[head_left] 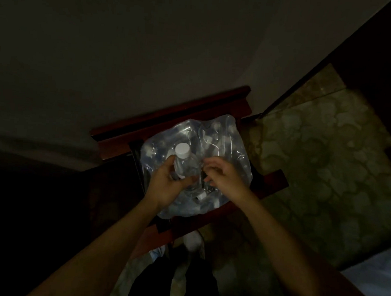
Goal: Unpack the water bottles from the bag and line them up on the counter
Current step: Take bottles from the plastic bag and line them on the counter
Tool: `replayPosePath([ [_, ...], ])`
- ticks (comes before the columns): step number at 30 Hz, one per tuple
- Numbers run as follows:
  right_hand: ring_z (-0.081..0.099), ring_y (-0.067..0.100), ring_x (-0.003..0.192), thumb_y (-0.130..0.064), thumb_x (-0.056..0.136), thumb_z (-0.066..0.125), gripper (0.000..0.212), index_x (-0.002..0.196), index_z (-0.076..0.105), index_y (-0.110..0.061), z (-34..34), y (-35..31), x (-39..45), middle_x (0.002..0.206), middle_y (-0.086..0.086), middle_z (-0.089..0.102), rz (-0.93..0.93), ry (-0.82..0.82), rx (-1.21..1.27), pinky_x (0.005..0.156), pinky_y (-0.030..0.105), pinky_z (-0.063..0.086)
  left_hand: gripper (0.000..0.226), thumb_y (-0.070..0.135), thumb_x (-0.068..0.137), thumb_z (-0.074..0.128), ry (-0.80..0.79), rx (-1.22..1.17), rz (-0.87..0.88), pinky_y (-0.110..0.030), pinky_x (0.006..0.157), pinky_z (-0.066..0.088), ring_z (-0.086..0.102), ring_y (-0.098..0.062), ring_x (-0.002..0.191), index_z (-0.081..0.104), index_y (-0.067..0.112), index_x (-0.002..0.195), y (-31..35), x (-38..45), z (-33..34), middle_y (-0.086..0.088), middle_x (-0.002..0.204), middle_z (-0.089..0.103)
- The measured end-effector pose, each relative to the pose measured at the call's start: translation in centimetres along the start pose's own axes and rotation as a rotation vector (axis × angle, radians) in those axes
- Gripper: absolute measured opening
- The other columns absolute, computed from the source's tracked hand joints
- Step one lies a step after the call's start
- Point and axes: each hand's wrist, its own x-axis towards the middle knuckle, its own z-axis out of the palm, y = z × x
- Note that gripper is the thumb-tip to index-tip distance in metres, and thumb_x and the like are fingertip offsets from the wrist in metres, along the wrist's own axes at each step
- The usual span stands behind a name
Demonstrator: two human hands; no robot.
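1. Because the room is so dark, the big things are hard to make out: a pale wall at the top, a patterned floor [314,169] to the right, and a dark red wooden stand [168,121] in the middle.
2. On top of that stand sits the clear plastic bag [233,150], crinkled and shiny. A few more white caps show low inside it, so I think more bottles are waiting in there.
3. The left hand [164,185] is wrapped around the body of one water bottle [184,165]. The bottle stands almost straight up, above the bag's open top, with its white cap [182,149] toward the wall.
4. The right hand [222,174] is just beside the bottle, over the bag. Its fingers are curled and look like they pinch the thin plastic, but it is too dim to be sure.
5. To do this step well, I would hold the plastic down with the right hand and lift the bottle straight up. Then the bag will not come along or tip.
6. I cannot see a counter from here, so the bottle must be carried off somewhere and stood upright to start the row.
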Motion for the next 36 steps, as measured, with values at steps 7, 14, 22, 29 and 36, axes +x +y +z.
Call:
replayPosePath([
  [7,0.061,0.015,0.106,-0.001,0.093,0.051,0.038,0.125,0.059,-0.018,0.9,1.0,-0.5,0.117,0.002,0.064,0.074,-0.012,-0.138,0.086,0.024,0.050,0.042,0.031,0.078,0.081,0.067,-0.206,0.006,-0.037,0.083,0.060,0.073,-0.011,0.097,0.062,0.030,0.115,1.9,-0.9,-1.2,0.007,0.105,0.075],
  [14,0.061,0.031,0.110,-0.011,0.093,0.053,0.025,0.116,0.063,-0.008,2.6,3.2,1.1,0.119,0.015,0.065,0.106,-0.134,-0.654,0.094,0.038,0.049,0.049,0.044,0.079,0.076,0.010,-0.391,-0.006,-0.044,0.089,0.057,0.070,-0.021,0.109,0.060,0.032,0.124,2.0,-0.7,-2.9,0.000,0.119,0.071],
  [22,0.053,0.030,0.122,-0.025,0.094,0.053,0.034,0.125,0.060,-0.015,5.2,4.6,3.4,0.133,0.009,0.055,0.032,-0.269,-1.319,0.095,0.039,0.044,0.044,0.052,0.080,0.071,-0.062,-0.523,-0.138,-0.052,0.086,0.055,0.068,-0.037,0.108,0.065,0.031,0.118,-1.1,-1.3,-4.0,-0.011,0.115,0.072],
  [29,0.056,0.030,0.121,-0.021,0.097,0.048,0.033,0.127,0.059,-0.011,5.7,4.8,3.7,0.134,0.011,0.056,0.004,-0.287,-1.440,0.094,0.041,0.047,0.035,0.053,0.082,0.068,-0.086,-0.458,-0.176,-0.048,0.086,0.056,0.069,-0.033,0.108,0.067,0.036,0.113,-1.0,-1.5,-3.8,-0.008,0.116,0.072],
  [36,0.059,0.031,0.113,-0.010,0.093,0.055,0.024,0.114,0.066,-0.009,4.1,2.9,3.2,0.128,0.012,0.057,-0.097,-0.261,-1.368,0.089,0.039,0.048,0.048,0.062,0.073,0.073,-0.106,-0.398,-0.153,-0.040,0.082,0.057,0.070,-0.025,0.107,0.068,0.035,0.113,-0.5,-1.2,-3.3,-0.002,0.115,0.072],
])
